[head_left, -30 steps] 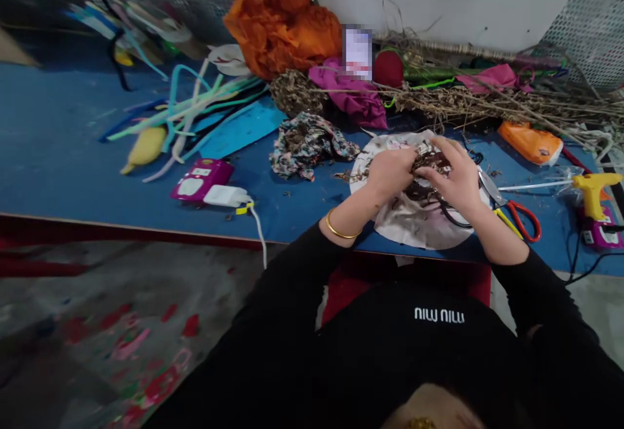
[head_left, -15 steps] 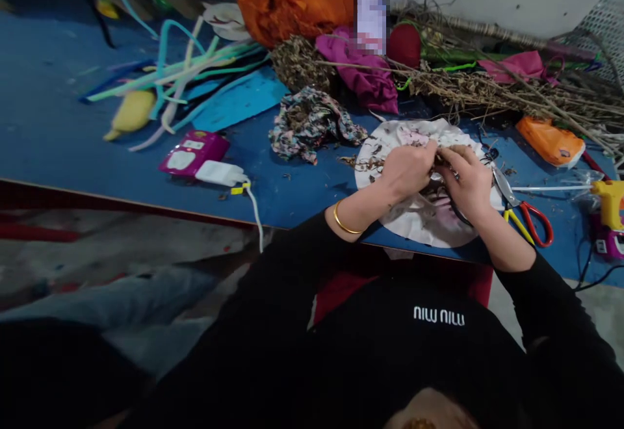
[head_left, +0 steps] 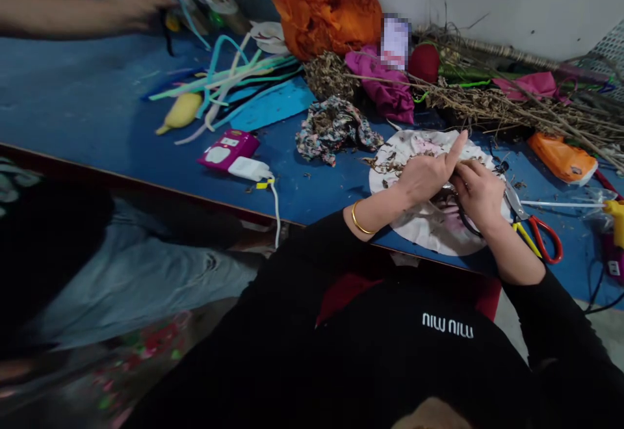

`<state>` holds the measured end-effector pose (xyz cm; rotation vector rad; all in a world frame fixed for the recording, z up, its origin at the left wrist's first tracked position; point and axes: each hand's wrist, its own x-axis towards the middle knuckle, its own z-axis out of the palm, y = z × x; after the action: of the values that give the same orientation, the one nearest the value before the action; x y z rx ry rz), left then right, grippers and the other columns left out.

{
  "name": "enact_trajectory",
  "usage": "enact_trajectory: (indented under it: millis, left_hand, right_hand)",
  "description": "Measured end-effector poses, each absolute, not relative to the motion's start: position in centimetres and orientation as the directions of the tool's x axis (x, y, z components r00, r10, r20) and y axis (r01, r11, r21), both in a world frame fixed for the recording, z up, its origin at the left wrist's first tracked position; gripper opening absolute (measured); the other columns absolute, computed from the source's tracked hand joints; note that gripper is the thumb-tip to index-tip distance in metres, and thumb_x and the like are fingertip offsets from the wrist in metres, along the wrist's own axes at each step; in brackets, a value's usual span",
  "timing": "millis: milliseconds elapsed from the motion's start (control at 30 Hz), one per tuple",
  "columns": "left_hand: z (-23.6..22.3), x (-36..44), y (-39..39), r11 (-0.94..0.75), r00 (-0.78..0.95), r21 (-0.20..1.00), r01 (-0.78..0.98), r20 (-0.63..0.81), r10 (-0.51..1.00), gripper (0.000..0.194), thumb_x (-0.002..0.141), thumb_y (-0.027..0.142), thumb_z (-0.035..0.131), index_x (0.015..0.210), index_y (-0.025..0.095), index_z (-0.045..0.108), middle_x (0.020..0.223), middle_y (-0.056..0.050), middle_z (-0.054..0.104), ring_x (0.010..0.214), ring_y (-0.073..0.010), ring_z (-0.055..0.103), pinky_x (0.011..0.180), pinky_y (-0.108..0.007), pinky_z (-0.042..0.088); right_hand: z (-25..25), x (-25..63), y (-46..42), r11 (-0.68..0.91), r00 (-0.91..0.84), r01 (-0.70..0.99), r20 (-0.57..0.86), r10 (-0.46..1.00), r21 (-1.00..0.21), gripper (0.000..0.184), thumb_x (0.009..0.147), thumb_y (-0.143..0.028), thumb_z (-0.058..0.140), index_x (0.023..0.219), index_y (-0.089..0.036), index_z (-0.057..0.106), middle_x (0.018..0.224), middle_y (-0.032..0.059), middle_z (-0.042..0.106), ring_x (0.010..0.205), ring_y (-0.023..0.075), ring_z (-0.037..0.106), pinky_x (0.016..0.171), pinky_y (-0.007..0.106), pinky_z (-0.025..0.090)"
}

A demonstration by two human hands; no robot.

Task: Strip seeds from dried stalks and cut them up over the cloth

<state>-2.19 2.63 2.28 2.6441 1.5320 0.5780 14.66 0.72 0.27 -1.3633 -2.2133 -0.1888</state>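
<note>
Both hands meet over a round, crumpled white cloth (head_left: 453,244) strewn with bits of dried plant (head_left: 390,164). My left hand (head_left: 429,172), with a gold bangle at the wrist, has one finger raised and the others curled toward my right. My right hand (head_left: 480,192) is closed, its bent fingertips pressed close to my left hand. Whatever lies between the fingers is hidden. A dark loop (head_left: 468,224) shows beneath my right hand. Scissors (head_left: 539,237) with red and yellow handles lie against the cloth's right edge.
A patterned cloth (head_left: 336,130) holding dried plant lies left of the white cloth. Dry stalks (head_left: 517,107) run along the back. A purple box (head_left: 231,149) with a white plug, a yellow glue gun (head_left: 615,218) and an orange packet (head_left: 563,159) stand around. Another person's arm (head_left: 73,16) reaches in, upper left.
The view has shifted, so the table's things appear further right and slightly lower. My left hand has raised one finger. Another person's arm has come in at the upper left.
</note>
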Motion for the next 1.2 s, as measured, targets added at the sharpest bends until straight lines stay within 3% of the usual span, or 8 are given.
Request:
enact_trajectory:
  millis: [133, 367, 433, 533, 633, 800, 1033, 1200]
  left_hand:
    - [1.9, -2.3, 2.7, -0.534, 0.440, 0.244, 0.809, 0.350, 0.827, 0.072, 0.098, 0.007, 0.036, 0.168, 0.021, 0.033, 0.106, -0.014, 0.077, 0.069, -0.0179, 0.068, 0.061, -0.028, 0.050]
    - [2.0, -2.3, 2.6, -0.589, 0.503, 0.226, 0.776, 0.342, 0.793, 0.073, 0.095, 0.005, 0.038, 0.166, 0.020, 0.037, 0.127, -0.016, 0.073, 0.072, -0.0167, 0.069, 0.060, -0.028, 0.048]
    - [2.2, -2.3, 2.6, -0.591, 0.524, 0.166, 0.789, 0.319, 0.790, 0.068, 0.093, 0.004, 0.041, 0.161, 0.015, 0.044, 0.124, -0.017, 0.073, 0.079, -0.0197, 0.072, 0.063, -0.030, 0.050]
    - [2.3, -2.4, 2.9, -0.579, 0.528, 0.094, 0.810, 0.313, 0.789, 0.043, 0.097, 0.007, 0.039, 0.132, 0.007, 0.065, 0.105, -0.018, 0.075, 0.089, -0.0263, 0.073, 0.071, -0.035, 0.053]
    - [2.5, -2.5, 3.3, -0.577, 0.545, 0.046, 0.815, 0.277, 0.791, 0.037, 0.103, 0.008, 0.033, 0.114, 0.008, 0.068, 0.094, -0.017, 0.075, 0.090, -0.0279, 0.074, 0.072, -0.036, 0.053]
    - [2.9, -2.4, 3.1, -0.551, 0.534, 0.017, 0.834, 0.228, 0.814, 0.039, 0.103, 0.005, 0.029, 0.122, 0.006, 0.064, 0.089, -0.016, 0.075, 0.085, -0.0248, 0.075, 0.068, -0.031, 0.054]
    - [1.5, -2.1, 3.2, -0.593, 0.580, -0.032, 0.805, 0.256, 0.773, 0.054, 0.101, 0.002, 0.031, 0.152, 0.009, 0.048, 0.094, -0.011, 0.077, 0.089, -0.0199, 0.075, 0.070, -0.027, 0.053]
    - [1.0, -3.0, 4.4, -0.684, 0.605, 0.158, 0.712, 0.355, 0.712, 0.053, 0.103, 0.025, 0.050, 0.153, 0.009, 0.047, 0.115, -0.017, 0.076, 0.105, -0.0259, 0.072, 0.089, -0.037, 0.053]
  right_hand:
    - [0.3, 14.6, 0.8, 0.526, -0.387, 0.835, 0.506, 0.771, -0.162, 0.033, 0.101, -0.025, 0.049, 0.124, -0.020, 0.072, 0.117, 0.0112, 0.075, 0.097, 0.0226, 0.067, 0.074, 0.032, 0.048]
    - [0.3, 14.9, 0.9, 0.526, -0.381, 0.838, 0.536, 0.753, -0.143, 0.026, 0.100, -0.026, 0.048, 0.100, -0.022, 0.074, 0.097, 0.0084, 0.074, 0.088, 0.0222, 0.062, 0.073, 0.032, 0.045]
    - [0.3, 15.0, 0.9, 0.506, -0.360, 0.851, 0.548, 0.755, -0.138, 0.026, 0.099, -0.025, 0.048, 0.102, -0.022, 0.074, 0.095, 0.0080, 0.074, 0.088, 0.0226, 0.062, 0.074, 0.033, 0.045]
    - [0.4, 15.1, 0.9, 0.458, -0.314, 0.879, 0.565, 0.763, -0.130, 0.029, 0.099, -0.022, 0.047, 0.109, -0.022, 0.074, 0.098, 0.0084, 0.074, 0.091, 0.0234, 0.063, 0.078, 0.034, 0.046]
    - [0.7, 15.2, 1.1, 0.450, -0.348, 0.891, 0.542, 0.765, -0.062, 0.034, 0.098, -0.020, 0.047, 0.122, -0.021, 0.071, 0.106, 0.0103, 0.074, 0.096, 0.0255, 0.062, 0.083, 0.037, 0.048]
    - [0.9, 15.4, 1.3, 0.486, -0.458, 0.870, 0.488, 0.743, 0.077, 0.036, 0.099, -0.024, 0.049, 0.129, -0.016, 0.068, 0.105, 0.0125, 0.073, 0.095, 0.0266, 0.059, 0.082, 0.037, 0.046]
    - [0.4, 15.4, 1.4, 0.497, -0.460, 0.865, 0.516, 0.723, 0.075, 0.024, 0.096, -0.021, 0.049, 0.100, -0.020, 0.072, 0.086, 0.0085, 0.067, 0.083, 0.0250, 0.054, 0.070, 0.036, 0.038]
    - [1.0, 16.0, 1.7, 0.476, -0.412, 0.879, 0.557, 0.721, 0.034, 0.019, 0.095, -0.021, 0.050, 0.089, -0.023, 0.069, 0.082, 0.0081, 0.065, 0.082, 0.0255, 0.052, 0.071, 0.037, 0.038]
